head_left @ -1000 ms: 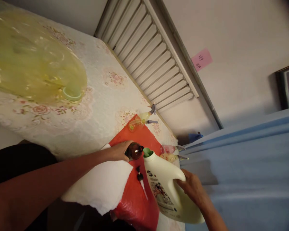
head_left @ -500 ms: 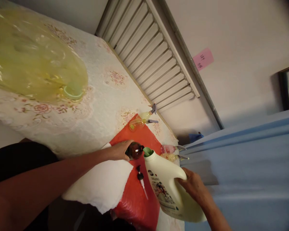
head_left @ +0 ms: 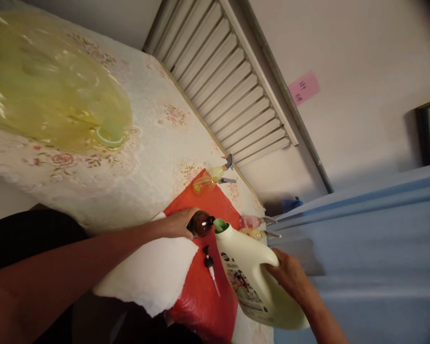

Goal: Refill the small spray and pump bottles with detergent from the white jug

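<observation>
My left hand (head_left: 181, 223) is wrapped round a dark brown bottle (head_left: 201, 224) over the red plastic sheet (head_left: 215, 286). In my right hand (head_left: 286, 271) is the handle of a large pale-green detergent jug (head_left: 252, 282), with a printed label on its side. The jug's green spout (head_left: 220, 225) is right at the bottle's dark neck; whether liquid flows I cannot tell. A black-and-white pump top (head_left: 210, 269) with its dip tube lies on the red sheet between the two arms. Beneath my left forearm is a white cloth (head_left: 150, 274).
Two clear spray bottles (head_left: 205, 184) with grey triggers lie beyond the brown bottle. A pink one (head_left: 250, 221) and a yellow one (head_left: 253, 233) are behind the jug. A big yellow plastic bag (head_left: 50, 91) rests on the flowered tablecloth (head_left: 146, 143). Beyond are a radiator (head_left: 222, 81) and blue curtain (head_left: 372, 248).
</observation>
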The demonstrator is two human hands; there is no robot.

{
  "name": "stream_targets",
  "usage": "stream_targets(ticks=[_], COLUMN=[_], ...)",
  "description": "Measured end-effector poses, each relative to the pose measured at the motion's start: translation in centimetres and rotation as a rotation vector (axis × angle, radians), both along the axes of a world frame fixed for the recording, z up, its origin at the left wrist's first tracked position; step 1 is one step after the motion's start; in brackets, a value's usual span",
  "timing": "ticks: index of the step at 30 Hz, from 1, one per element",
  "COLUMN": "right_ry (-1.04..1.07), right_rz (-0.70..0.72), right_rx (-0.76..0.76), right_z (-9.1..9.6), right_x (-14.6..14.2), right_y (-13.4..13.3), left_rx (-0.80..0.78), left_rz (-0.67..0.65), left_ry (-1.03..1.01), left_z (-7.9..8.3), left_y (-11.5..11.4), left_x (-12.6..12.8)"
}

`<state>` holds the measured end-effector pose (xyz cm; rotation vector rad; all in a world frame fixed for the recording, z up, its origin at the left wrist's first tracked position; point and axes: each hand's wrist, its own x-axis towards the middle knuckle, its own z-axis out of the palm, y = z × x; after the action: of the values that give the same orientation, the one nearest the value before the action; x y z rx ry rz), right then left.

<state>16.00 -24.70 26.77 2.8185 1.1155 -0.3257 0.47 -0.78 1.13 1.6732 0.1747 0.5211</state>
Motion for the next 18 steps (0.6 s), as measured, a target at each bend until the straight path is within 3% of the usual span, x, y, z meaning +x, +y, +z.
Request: stream_targets(ticks=[18], right_ry=[0.02], right_rz=[0.026], right_rx=[-0.054], right_z=[0.47], right_x=[0.27], right_y=[0.04], left_rx=[-0.006], left_rz=[-0.013], left_ry=[0.028], left_z=[0.18], left_y=[-0.04], left_x=[-0.1])
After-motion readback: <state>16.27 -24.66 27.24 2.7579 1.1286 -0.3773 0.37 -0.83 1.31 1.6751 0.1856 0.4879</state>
